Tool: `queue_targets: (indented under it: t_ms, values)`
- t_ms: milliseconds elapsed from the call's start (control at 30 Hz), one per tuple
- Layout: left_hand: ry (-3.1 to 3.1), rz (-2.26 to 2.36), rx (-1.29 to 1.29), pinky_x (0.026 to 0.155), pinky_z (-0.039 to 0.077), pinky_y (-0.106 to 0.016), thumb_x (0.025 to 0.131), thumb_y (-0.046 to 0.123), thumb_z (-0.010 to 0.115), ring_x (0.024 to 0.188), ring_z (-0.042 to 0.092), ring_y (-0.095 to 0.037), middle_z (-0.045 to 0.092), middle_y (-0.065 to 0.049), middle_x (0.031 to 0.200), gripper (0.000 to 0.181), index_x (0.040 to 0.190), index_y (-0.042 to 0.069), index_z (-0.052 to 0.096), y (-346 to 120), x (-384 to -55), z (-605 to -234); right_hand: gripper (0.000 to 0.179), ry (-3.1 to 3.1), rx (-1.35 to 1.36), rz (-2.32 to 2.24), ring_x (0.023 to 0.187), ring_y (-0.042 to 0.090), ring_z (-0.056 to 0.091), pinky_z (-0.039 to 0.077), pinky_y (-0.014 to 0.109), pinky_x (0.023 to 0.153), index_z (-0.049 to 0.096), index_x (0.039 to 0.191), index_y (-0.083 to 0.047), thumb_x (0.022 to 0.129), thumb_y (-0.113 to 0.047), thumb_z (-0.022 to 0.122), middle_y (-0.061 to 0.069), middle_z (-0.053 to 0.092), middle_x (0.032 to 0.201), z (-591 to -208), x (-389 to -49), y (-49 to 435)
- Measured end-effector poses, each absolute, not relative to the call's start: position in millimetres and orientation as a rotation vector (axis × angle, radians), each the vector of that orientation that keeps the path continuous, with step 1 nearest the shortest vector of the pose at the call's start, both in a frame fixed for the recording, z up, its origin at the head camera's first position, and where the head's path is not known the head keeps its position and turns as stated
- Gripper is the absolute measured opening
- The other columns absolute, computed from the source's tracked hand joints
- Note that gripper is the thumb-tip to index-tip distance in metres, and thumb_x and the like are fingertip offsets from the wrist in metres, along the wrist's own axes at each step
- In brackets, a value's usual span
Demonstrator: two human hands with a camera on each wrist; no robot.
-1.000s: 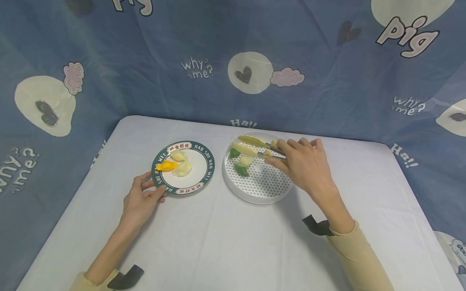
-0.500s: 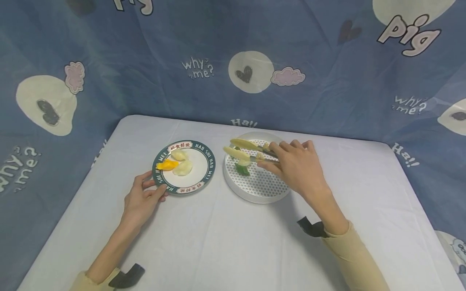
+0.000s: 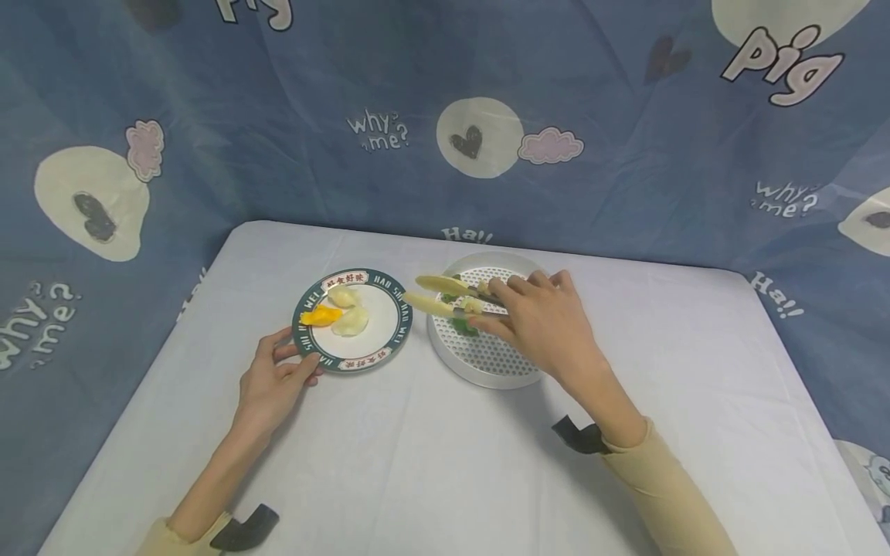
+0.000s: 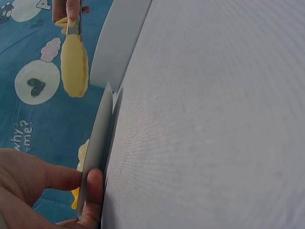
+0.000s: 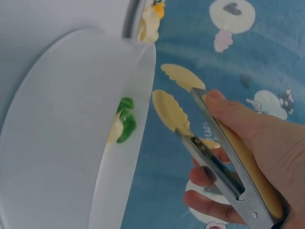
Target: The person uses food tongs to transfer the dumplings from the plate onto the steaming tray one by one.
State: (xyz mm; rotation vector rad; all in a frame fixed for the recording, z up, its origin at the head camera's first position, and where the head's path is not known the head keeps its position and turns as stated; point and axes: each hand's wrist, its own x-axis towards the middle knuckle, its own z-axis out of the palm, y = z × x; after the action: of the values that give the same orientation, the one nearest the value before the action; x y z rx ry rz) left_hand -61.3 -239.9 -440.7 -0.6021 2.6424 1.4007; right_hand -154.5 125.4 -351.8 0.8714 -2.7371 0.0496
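Observation:
My left hand (image 3: 270, 390) pinches the near-left rim of a green-rimmed plate (image 3: 378, 313), thumb on top and fingers below. On that plate sit an orange dumpling-shaped piece (image 3: 321, 316) and two pale ones, one of them a pale piece (image 3: 351, 321) near the middle. In my right hand (image 3: 545, 324) is a pair of metal tongs (image 5: 169, 110) with yellow scalloped tips, gripped by the handles. The tips stand apart with nothing between them, reaching over the gap toward the plate's right rim. Below the tongs lies a white perforated steamer tray (image 3: 480, 376).
Inside the steamer tray are green-and-white pieces (image 5: 126, 121), partly hidden by the tongs in the head view. A white cloth (image 3: 410, 463) covers the table. Behind its back edge hangs a blue printed curtain (image 3: 313, 185).
My right hand has carried the tongs leftward from over the steamer tray toward the plate, tips spread all along. My left hand and the plate stay put.

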Motion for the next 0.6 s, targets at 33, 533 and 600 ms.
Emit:
queue_targets:
  t_ms: [33, 533, 600]
  values:
    - [2.643, 1.401, -0.601, 0.075, 0.045, -0.005, 0.110, 0.028, 0.062, 0.090, 0.078, -0.007, 0.054, -0.028, 0.150, 0.081, 0.170, 0.001, 0.016, -240.0, -61.3, -440.9, 0.055, -2.737, 0.873, 0.047, 0.092, 0.030, 0.069, 0.047, 0.050, 0.086, 0.072, 0.125, -0.023, 0.097, -0.070, 0.064, 0.002, 0.083, 0.112, -352.2, -154.3, 124.1]
    - [2.633, 1.416, -0.595, 0.074, 0.046, -0.005, 0.110, 0.027, 0.062, 0.088, 0.077, -0.004, 0.054, -0.028, 0.150, 0.080, 0.170, 0.001, 0.016, -240.0, -61.3, -440.5, 0.057, -2.750, 0.943, 0.015, 0.099, 0.030, 0.074, 0.048, 0.049, 0.086, 0.070, 0.129, -0.026, 0.099, -0.073, 0.059, 0.000, 0.082, 0.116, -354.8, -151.2, 97.0]
    - [2.635, 1.417, -0.590, 0.075, 0.047, -0.005, 0.110, 0.027, 0.062, 0.089, 0.077, -0.004, 0.054, -0.028, 0.150, 0.081, 0.170, 0.001, 0.016, -239.7, -61.7, -440.8, 0.058, -2.764, 0.956, 0.034, 0.103, 0.031, 0.075, 0.049, 0.051, 0.089, 0.069, 0.133, -0.027, 0.099, -0.073, 0.059, 0.001, 0.082, 0.118, -355.0, -150.6, 93.7]
